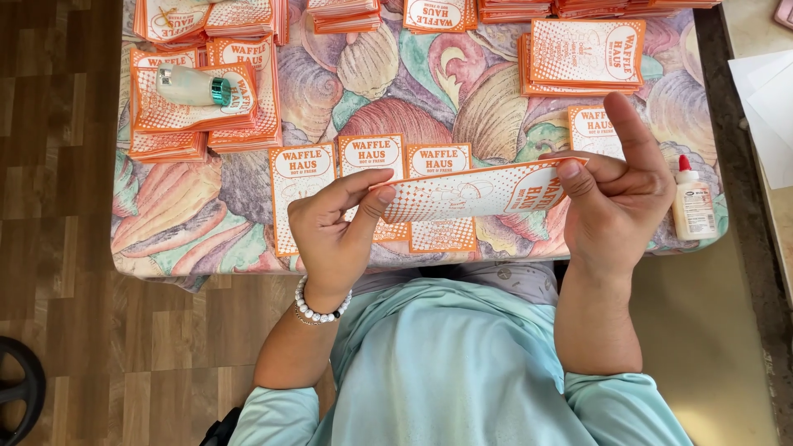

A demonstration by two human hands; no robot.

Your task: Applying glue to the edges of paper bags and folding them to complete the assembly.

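While I'm holding an orange-and-white paper sleeve (471,192) flat above the table edge, my left hand (334,231) is pinching its left end btwn thumb and fingers (382,201), and my right hand (615,194) is clamping the right end, index finger sticking up. Three more sleeves (372,157) are lying in a row just beyond it on the seashell-print tablecloth (413,91). Stacks of sleeves (194,99) are sitting further back, a white glue bottle (694,202) at right. Wood floor (58,206) is showing at left.
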